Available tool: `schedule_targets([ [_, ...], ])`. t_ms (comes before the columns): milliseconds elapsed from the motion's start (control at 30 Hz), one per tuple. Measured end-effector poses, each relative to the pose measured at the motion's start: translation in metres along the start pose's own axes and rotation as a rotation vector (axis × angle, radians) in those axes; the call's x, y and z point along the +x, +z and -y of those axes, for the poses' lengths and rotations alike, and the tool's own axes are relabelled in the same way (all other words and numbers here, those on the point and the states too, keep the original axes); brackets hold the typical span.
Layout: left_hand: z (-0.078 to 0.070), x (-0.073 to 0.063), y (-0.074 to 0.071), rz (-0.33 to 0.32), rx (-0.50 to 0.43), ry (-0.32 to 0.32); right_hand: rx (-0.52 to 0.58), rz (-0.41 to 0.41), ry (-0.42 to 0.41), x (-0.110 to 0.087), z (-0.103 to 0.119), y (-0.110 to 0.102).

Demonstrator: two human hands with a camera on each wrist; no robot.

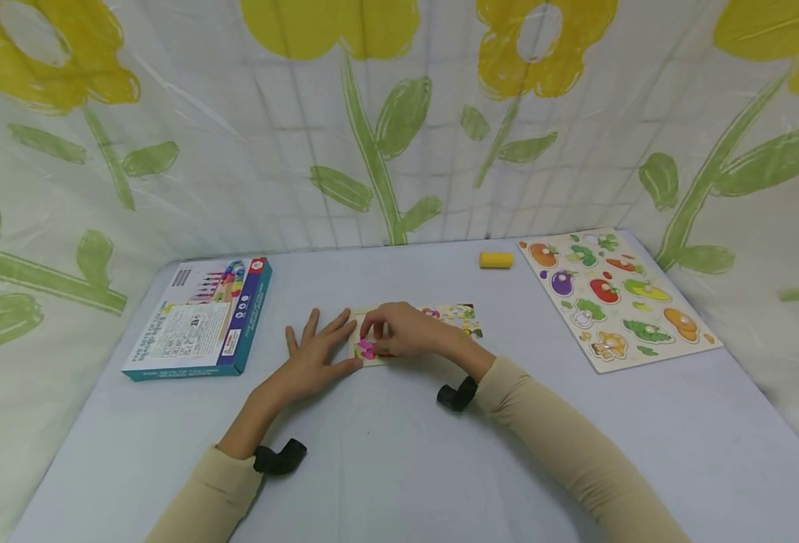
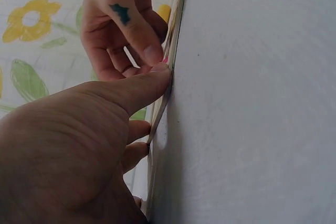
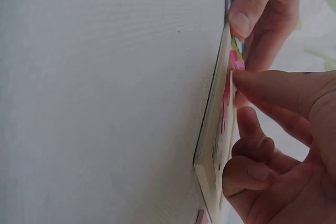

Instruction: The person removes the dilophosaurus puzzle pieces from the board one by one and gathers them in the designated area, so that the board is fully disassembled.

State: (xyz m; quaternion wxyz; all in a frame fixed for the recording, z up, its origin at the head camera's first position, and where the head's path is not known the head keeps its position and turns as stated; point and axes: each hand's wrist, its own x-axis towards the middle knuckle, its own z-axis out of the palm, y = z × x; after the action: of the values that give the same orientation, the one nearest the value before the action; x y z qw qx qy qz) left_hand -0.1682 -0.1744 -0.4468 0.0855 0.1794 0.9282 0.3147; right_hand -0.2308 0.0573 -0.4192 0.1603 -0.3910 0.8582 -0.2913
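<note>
A thin, light wooden puzzle board [image 3: 207, 163] lies on the table between the hands. Spread out flat at its left end, my left hand [image 1: 313, 363] touches the edge with thumb and fingertips. Over the board, my right hand [image 1: 406, 330] pinches a pink jigsaw piece [image 3: 236, 60] between thumb and finger, low against the surface. Pink printing [image 1: 364, 349] shows beside the right fingertips, while the hand covers the board's middle. Colourful jigsaw pieces [image 1: 467, 318] lie beyond the right wrist, partly hidden by it.
A flat blue and white box [image 1: 192, 332] lies at the left. On the right is a wooden vegetable puzzle [image 1: 619, 302] with its pieces in place. A yellow cylinder [image 1: 496, 260] lies near the back edge, before a flowered curtain [image 1: 237, 188].
</note>
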Motion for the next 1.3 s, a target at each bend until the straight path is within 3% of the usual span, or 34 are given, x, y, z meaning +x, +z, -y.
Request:
schedule_targets([
  [267, 0.011, 0.002, 0.006, -0.032, -0.046, 0.054, 0.008, -0.05, -0.005, 0.003, -0.004, 0.006],
  [600, -0.001, 0.0, 0.0, -0.01, -0.021, 0.015, 0.06, -0.081, 0.011, 0.001, 0.0, 0.007],
  [1033, 0.0, 0.0, -0.001, -0.003, 0.017, 0.006, 0.056, -0.076, 0.067, 0.002, 0.006, 0.012],
  [1300, 0.001, -0.001, 0.001, 0.007, 0.013, -0.01, 0.074, -0.142, 0.062, -0.007, 0.003, 0.004],
])
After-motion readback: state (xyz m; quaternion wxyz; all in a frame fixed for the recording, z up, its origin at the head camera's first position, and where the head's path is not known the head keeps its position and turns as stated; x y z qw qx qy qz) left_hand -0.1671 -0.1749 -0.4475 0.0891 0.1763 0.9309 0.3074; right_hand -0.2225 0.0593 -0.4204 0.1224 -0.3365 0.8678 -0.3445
